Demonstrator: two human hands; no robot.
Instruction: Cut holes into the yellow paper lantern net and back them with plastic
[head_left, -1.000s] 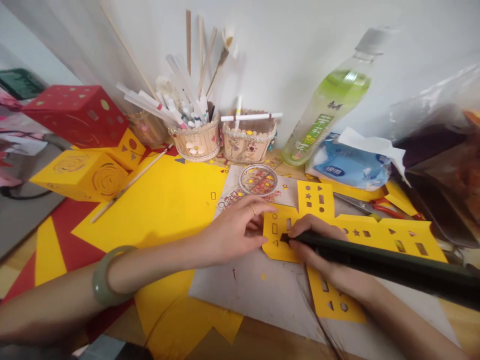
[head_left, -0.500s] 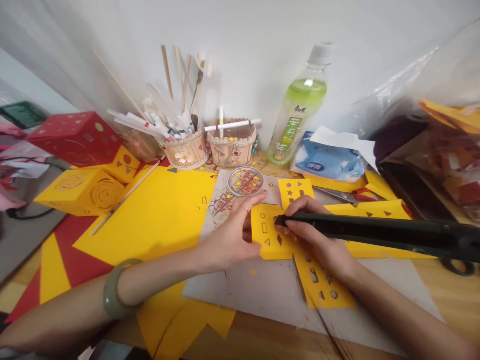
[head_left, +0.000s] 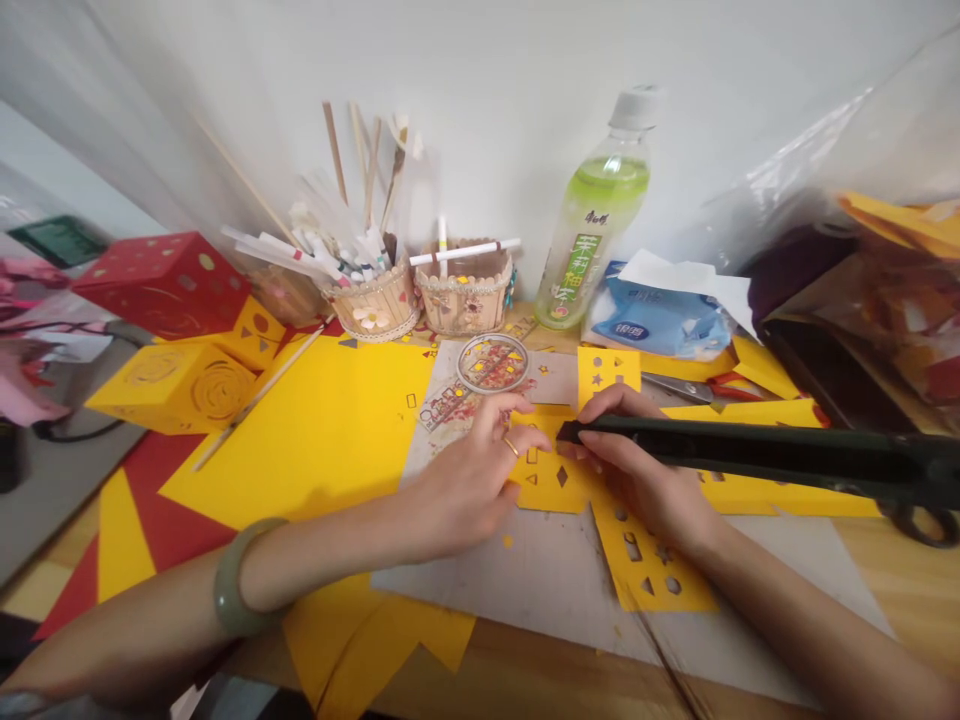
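My right hand (head_left: pixel 637 460) is closed on a long black tool (head_left: pixel 757 455); its exact kind does not show. The dark tip is over a small yellow card (head_left: pixel 547 495) with drawn and cut-out shapes such as a rectangle, triangle and diamond. At the card's left edge is my left hand (head_left: pixel 480 475), with a ring and a green bangle, its fingers bent and apart. Its fingertips overlap the card's upper left; whether they touch it I cannot tell. Under my right hand lies another yellow strip (head_left: pixel 652 570) with cut-out shapes. A grey board (head_left: pixel 465 580) is beneath.
Behind my left hand stands a round clear container (head_left: pixel 492 364) with small paper bits. Further back are two decorated pen holders (head_left: pixel 375 300), a green drink bottle (head_left: pixel 600 220) and a tissue pack (head_left: pixel 660 315). Scissors (head_left: pixel 682 387) lie right; yellow and red boxes (head_left: pixel 172 385) sit left.
My left hand has let go of the card's left edge and lifted its fingers over the upper left corner. My right hand keeps the black tool over the card. The view has shifted slightly.
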